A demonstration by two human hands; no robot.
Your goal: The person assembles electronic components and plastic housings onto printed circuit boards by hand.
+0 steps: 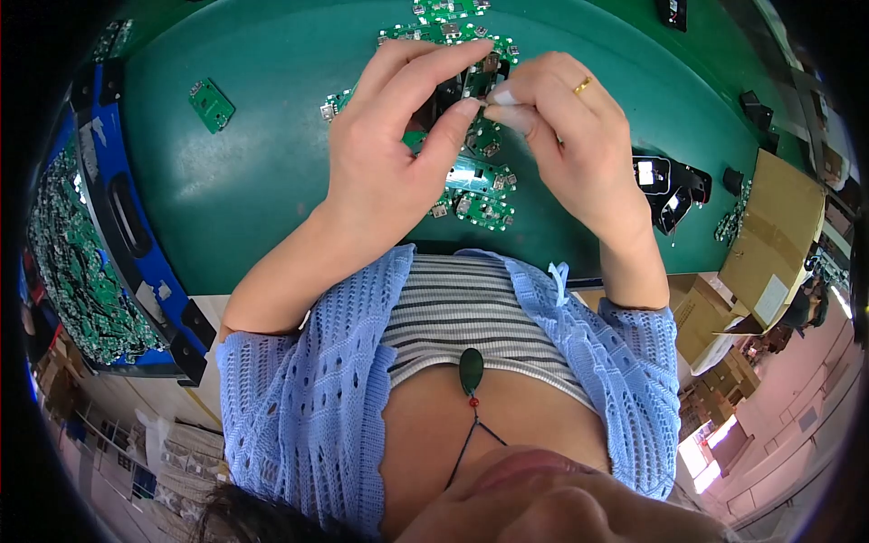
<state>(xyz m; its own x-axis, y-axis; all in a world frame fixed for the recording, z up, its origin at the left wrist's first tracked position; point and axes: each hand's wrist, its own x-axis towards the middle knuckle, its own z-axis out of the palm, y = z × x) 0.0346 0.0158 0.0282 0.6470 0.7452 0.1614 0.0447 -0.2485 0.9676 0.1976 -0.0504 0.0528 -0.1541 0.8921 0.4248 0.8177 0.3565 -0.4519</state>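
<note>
Over the far middle of the green table, my left hand [385, 131] curves around a dark casing-like part [444, 101] with a small circuit board in it; the fingers hide much of it. Close against it, my right hand [575, 145] has its thumb and finger pinched together, and what lies between the tips is too small to name. Small green circuit boards [484, 210] lie below and around both hands. Further boards [448, 34] are spread just beyond my fingertips.
One loose circuit board [212, 106] lies on the left of the table [262, 172]. At the left edge stands a blue bin [127, 213] full of boards. Several black casings [672, 185] lie to the right, near a cardboard box [774, 240].
</note>
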